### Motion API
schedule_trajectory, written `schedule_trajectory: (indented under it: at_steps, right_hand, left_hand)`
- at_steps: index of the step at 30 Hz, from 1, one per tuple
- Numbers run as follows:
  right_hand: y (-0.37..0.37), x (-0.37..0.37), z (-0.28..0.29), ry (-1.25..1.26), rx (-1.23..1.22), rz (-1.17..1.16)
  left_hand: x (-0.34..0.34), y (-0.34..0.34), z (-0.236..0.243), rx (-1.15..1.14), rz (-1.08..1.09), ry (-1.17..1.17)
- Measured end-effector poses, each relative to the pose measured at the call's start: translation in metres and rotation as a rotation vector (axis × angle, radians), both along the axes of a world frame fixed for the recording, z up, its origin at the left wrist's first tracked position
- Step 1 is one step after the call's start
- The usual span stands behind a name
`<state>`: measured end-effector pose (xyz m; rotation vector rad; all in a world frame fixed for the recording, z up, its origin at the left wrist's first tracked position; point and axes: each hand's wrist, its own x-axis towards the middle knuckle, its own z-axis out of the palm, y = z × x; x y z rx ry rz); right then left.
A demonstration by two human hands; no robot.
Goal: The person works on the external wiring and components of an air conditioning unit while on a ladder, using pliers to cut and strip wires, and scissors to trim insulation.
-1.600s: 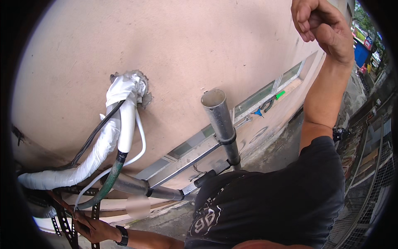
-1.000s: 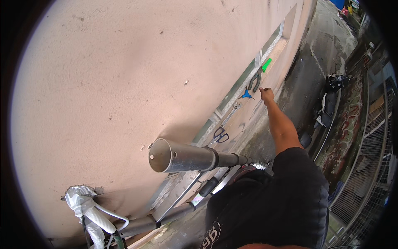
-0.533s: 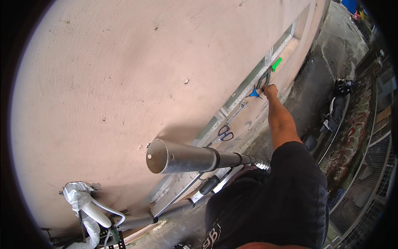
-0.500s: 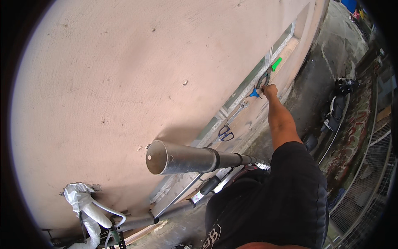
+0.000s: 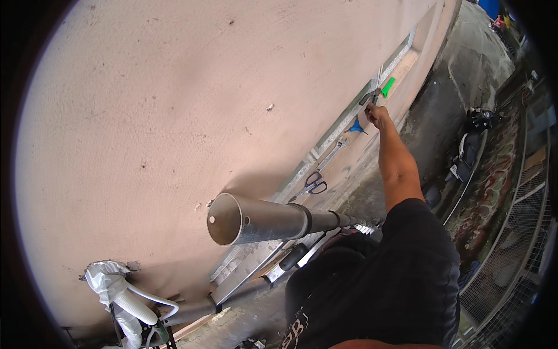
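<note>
My right hand [image 5: 375, 116] reaches to the window ledge, fingers closed on dark pliers [image 5: 369, 96]. Just beside them lies a bright green object [image 5: 387, 86], possibly a handle. Lower along the ledge are a blue three-armed tool [image 5: 356, 127], an adjustable wrench [image 5: 335, 150] and scissors with dark blue handles [image 5: 315, 182]. My left hand is out of view.
A metal ladder [image 5: 271, 220] with tubular rails stands against the pink wall [image 5: 151, 110]. Wrapped white hoses [image 5: 113, 285] emerge from the wall at lower left. Parked scooters [image 5: 462, 163] and mesh fencing [image 5: 511, 244] line the wet alley [image 5: 453, 58] on the right.
My view has swung from the hoses toward the ledge, taking my left hand out of sight. My right hand has reached the pliers, gripped them and moved them slightly up and turned them.
</note>
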<state>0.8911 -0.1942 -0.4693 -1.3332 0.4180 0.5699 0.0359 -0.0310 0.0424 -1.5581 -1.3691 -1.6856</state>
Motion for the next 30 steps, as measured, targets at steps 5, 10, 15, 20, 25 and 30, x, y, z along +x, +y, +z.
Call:
schedule_trajectory:
  at_steps: [5,10,15,20,25,30]
  right_hand:
    - [-0.042,-0.019,0.013,0.086,0.465,-0.111]
    - [-0.056,-0.054,0.041,0.009,0.726,-0.149]
    - [-0.074,-0.088,0.099,-0.228,1.102,-0.015]
    - [-0.072,-0.119,0.197,-0.489,1.251,0.274]
    - [-0.105,-0.086,0.278,-0.733,1.213,0.424]
    - [-0.097,-0.080,0.439,-1.338,0.635,0.605]
  left_hand:
    - [-0.018,0.024,-0.005,-0.028,0.018,-0.022]
    - [-0.014,0.022,-0.003,0.043,-0.073,-0.110]
    - [-0.049,0.032,-0.015,-0.098,-0.112,-0.158]
    - [-0.044,0.006,-0.010,-0.026,-0.090,-0.182]
    - [-0.047,0.003,-0.008,-0.029,-0.096,-0.127]
    - [-0.046,0.004,-0.018,0.160,-0.269,-0.201]
